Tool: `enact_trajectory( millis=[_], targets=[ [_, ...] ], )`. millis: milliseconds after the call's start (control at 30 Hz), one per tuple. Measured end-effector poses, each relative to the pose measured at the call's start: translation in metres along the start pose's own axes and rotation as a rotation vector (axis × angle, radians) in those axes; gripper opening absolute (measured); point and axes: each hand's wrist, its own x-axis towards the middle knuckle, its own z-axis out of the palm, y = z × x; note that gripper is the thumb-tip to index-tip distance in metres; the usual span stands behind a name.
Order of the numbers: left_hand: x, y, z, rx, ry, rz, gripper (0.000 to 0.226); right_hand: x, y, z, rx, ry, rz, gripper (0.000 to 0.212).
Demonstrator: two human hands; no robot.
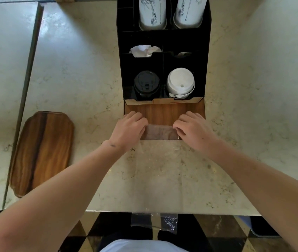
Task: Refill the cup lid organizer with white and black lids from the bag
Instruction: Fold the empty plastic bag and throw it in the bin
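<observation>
A pale marble tabletop (162, 170) fills the view, with a wooden board (42, 151) lying at the left and a black organizer (163, 57) standing against the far side, straight ahead of the person. Its two front compartments are stocked: black lids (146, 85) on the left, white lids (181, 82) on the right, side by side. Behind them sit crumpled napkins (144, 50) and, farther back, two stacks of cups (152, 11).

A clear, flat bag (160, 132) lies on the tabletop between the person and the organizer, its far end lapping up against the organizer's wooden front. It appears empty, and its near end hangs over the tabletop edge. Its long axis runs away from the person, toward the organizer.

The left hand (129, 129) and the right hand (192, 129) sit level with each other at the two far corners of the bag, fingers curled down and pinching its edge, the strip of plastic stretched between them. Neither hand is nearer; both grip symmetrically across the bag's width.

Judging from the full compartments and the flat bag, the refill seems done, and the coming move would be folding or drawing the bag back along its length.
</observation>
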Motion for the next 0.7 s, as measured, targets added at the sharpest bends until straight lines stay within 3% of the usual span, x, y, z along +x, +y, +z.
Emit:
enact_trajectory(
  millis=[300, 500, 700],
  targets=[
    [-0.019, -0.005, 0.005, 0.064, -0.052, 0.156, 0.02, -0.016, 0.008, 0.003, -0.043, -0.044, -0.121, 0.018],
    [-0.026, 0.001, 0.004, 0.041, -0.026, 0.105, 0.007, -0.016, -0.002, -0.003, 0.026, -0.028, -0.016, 0.018],
    [-0.01, 0.012, 0.0, -0.039, -0.047, -0.1, 0.016, 0.017, -0.012, -0.01, 0.077, -0.143, 0.142, 0.019]
  ],
)
